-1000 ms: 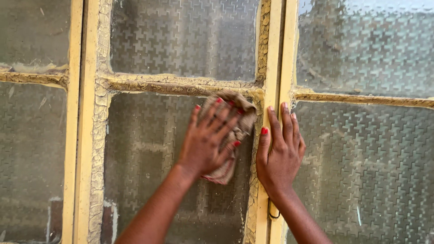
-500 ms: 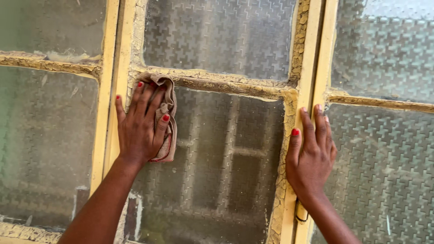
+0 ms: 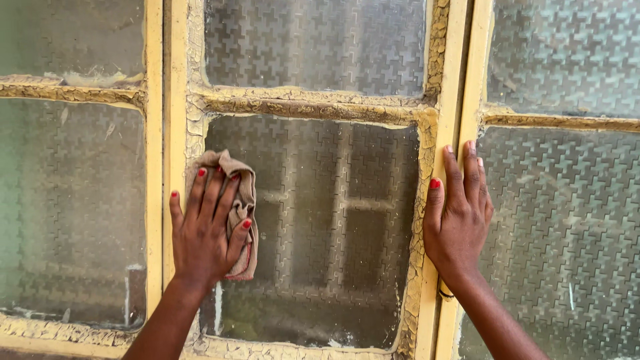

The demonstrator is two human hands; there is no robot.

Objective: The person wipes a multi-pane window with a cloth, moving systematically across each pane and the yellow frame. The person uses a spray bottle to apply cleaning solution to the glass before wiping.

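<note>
Head view: left hand [image 3: 207, 227] flat, fingers spread, pressing cloth [image 3: 237, 200] against left edge of middle pane [image 3: 320, 227], beside cracked yellow frame [image 3: 175, 133]. Right hand [image 3: 460, 220] open, fingers together, gripping nothing, palm flat on right upright of frame, overlapping right pane [image 3: 567, 227].

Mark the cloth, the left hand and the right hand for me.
cloth [image 3: 237, 179], head view, on the folded top edge above the fingers
left hand [image 3: 203, 237], head view, on the back of the hand
right hand [image 3: 460, 227], head view, on the back of the hand
</note>
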